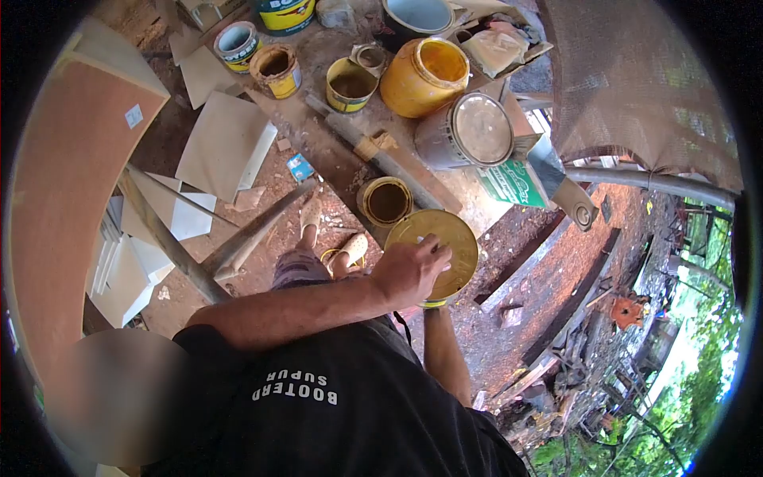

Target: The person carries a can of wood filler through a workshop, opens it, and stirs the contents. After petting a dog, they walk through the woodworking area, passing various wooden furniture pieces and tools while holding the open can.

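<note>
A round, yellowish can (pixel 465 266) is at the centre, with a strip of yellow label low on its side. Over its top, my left hand (pixel 409 274) reaches across with fingers pinched together; what they hold is too small to make out. My right forearm (pixel 445 350) rises to the can's underside, and the can hides my right hand's fingers. Just beyond the can, a small open tin (pixel 387 200) with brown contents stands at the edge of the wooden work surface (pixel 338 163).
An orange-yellow tub (pixel 413 83), a lidded grey bucket (pixel 453 135) and several open paint tins stand farther back. A metal pipe (pixel 381 159) lies on the surface. Wooden poles (pixel 167 238) and pale panels (pixel 218 147) are at left, with a large brown panel (pixel 75 175) beyond.
</note>
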The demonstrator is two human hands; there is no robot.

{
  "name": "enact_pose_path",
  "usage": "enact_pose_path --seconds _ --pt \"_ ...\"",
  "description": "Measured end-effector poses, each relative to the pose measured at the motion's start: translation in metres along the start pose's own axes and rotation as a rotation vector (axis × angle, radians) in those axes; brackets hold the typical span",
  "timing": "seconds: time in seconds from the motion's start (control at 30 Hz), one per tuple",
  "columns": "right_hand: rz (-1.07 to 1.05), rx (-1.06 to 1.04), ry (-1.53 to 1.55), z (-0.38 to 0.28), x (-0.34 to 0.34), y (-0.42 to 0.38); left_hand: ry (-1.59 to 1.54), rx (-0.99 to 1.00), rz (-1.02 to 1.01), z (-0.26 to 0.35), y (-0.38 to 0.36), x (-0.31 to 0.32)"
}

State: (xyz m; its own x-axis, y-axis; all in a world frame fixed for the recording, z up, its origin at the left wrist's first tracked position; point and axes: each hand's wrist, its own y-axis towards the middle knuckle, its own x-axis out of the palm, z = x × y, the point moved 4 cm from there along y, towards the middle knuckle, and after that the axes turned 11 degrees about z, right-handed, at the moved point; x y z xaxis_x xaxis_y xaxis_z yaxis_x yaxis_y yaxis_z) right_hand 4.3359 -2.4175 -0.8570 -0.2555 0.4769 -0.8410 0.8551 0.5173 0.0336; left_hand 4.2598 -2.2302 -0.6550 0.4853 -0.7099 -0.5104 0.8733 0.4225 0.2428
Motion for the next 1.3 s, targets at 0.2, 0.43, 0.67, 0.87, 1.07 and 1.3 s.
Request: enact_pose_path --seconds 0.2,0.43,0.67,0.87,1.07,1.3 --pt "-0.008 -0.044 -0.073 0.006 0.002 0.003 -0.006 -0.047 0.003 -0.012 0.001 0.000" --pt "-0.017 -0.132 -0.232 0.013 -0.001 0.006 -0.034 -0.079 0.044 -0.026 0.003 0.001" --pt "-0.023 -0.205 -0.400 0.027 -0.014 0.006 -0.021 -0.098 0.076 -0.033 0.005 0.005" --pt "-0.035 -0.232 -0.447 0.032 -0.019 0.007 -0.025 -0.108 0.083 -0.034 0.005 0.005" --pt "-0.041 -0.248 -0.460 0.033 -0.019 0.011 -0.051 -0.122 0.078 -0.034 0.007 0.001" --pt "-0.052 -0.263 -0.473 0.035 -0.020 0.013 -0.054 -0.124 0.078 -0.036 0.007 0.001"
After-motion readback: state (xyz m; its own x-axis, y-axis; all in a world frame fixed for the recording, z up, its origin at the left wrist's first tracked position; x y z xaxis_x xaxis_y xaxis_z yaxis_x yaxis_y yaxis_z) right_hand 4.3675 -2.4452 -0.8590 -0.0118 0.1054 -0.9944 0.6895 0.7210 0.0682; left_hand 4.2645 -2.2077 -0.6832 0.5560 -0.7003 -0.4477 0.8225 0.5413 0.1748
